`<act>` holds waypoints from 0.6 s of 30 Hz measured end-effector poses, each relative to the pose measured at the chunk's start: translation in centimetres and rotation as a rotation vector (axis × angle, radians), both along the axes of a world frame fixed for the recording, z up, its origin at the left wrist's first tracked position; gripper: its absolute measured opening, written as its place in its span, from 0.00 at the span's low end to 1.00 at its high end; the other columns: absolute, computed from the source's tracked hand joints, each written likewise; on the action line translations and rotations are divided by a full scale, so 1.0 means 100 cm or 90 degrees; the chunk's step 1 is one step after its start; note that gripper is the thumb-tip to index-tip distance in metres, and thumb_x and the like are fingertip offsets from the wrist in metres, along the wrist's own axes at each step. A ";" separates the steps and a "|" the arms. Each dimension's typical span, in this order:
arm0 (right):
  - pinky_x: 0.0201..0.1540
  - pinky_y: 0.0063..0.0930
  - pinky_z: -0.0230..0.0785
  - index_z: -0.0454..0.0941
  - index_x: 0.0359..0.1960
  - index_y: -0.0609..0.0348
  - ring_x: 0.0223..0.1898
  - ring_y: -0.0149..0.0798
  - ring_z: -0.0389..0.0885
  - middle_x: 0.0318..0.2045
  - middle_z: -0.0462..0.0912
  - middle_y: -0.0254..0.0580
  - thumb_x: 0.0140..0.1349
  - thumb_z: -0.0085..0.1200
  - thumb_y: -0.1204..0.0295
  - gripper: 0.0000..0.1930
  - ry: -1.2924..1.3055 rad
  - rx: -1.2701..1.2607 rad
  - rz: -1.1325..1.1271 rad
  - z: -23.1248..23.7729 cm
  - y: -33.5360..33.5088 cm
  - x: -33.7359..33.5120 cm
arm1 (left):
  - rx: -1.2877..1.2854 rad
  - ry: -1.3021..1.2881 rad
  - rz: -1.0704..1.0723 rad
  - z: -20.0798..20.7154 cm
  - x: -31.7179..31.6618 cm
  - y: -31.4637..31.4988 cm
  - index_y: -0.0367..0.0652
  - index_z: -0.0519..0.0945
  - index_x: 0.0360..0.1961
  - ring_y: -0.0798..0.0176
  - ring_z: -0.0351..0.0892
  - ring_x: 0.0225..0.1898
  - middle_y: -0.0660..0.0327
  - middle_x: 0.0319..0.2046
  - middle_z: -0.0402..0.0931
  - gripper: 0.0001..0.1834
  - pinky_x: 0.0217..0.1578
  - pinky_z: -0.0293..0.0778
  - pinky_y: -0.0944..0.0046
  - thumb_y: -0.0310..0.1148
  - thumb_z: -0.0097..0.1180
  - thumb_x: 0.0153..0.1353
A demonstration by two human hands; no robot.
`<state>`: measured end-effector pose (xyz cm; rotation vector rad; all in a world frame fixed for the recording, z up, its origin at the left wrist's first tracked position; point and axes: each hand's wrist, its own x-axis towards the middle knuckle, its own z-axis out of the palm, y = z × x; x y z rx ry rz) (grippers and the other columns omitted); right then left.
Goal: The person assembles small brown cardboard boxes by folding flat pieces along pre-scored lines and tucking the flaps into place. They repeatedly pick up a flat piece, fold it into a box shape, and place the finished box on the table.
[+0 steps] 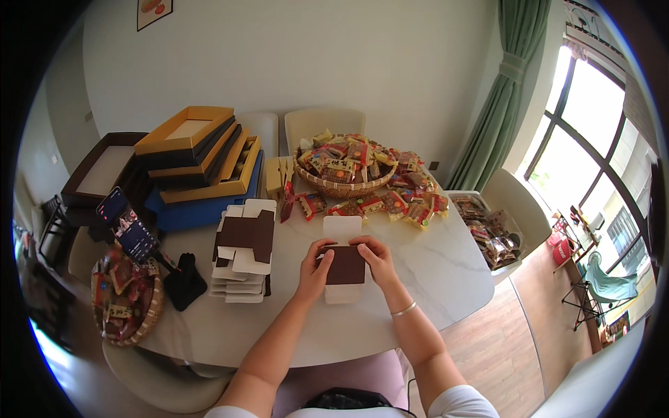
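Between my two hands is a small dark brown carton (345,266), its white end flaps sticking out at the far and near ends. My left hand (315,270) grips its left side, thumb on the top face and fingers curled behind. On the opposite side my right hand (377,260) holds it the same way, with a silver bangle on that wrist. Left of my hands lies a stack of flattened brown and white cartons (244,244). Beyond the carton, wrapped snacks (366,204) in red and yellow packets are spread over the table.
A woven basket (345,187) heaped with packets stands at the back. Black and gold box trays (195,157) are piled at the back left. A phone (129,226) on a black stand and another snack basket (155,306) are on the left. A chair (519,202) holds more packets.
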<state>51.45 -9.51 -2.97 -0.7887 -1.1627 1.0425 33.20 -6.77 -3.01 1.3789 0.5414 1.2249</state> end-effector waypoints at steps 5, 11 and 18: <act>0.49 0.22 0.68 0.79 0.46 0.62 0.43 0.26 0.77 0.40 0.81 0.33 0.66 0.53 0.68 0.12 -0.027 0.018 -0.011 0.002 0.002 -0.002 | 0.010 -0.011 0.017 0.000 0.000 0.001 0.41 0.72 0.52 0.76 0.73 0.36 0.65 0.42 0.72 0.15 0.36 0.72 0.75 0.37 0.51 0.69; 0.47 0.23 0.70 0.74 0.52 0.59 0.45 0.28 0.77 0.44 0.79 0.35 0.67 0.52 0.69 0.14 0.113 -0.003 -0.090 0.002 0.001 -0.001 | -0.008 0.012 -0.007 0.000 0.002 0.002 0.41 0.75 0.48 0.77 0.73 0.35 0.66 0.39 0.73 0.12 0.34 0.72 0.76 0.37 0.52 0.68; 0.41 0.28 0.77 0.69 0.54 0.60 0.44 0.34 0.81 0.45 0.80 0.40 0.65 0.55 0.68 0.19 0.098 -0.324 0.039 0.004 0.003 0.016 | -0.091 0.019 -0.070 0.009 -0.001 -0.004 0.42 0.77 0.44 0.75 0.74 0.38 0.67 0.38 0.74 0.12 0.39 0.72 0.74 0.38 0.54 0.67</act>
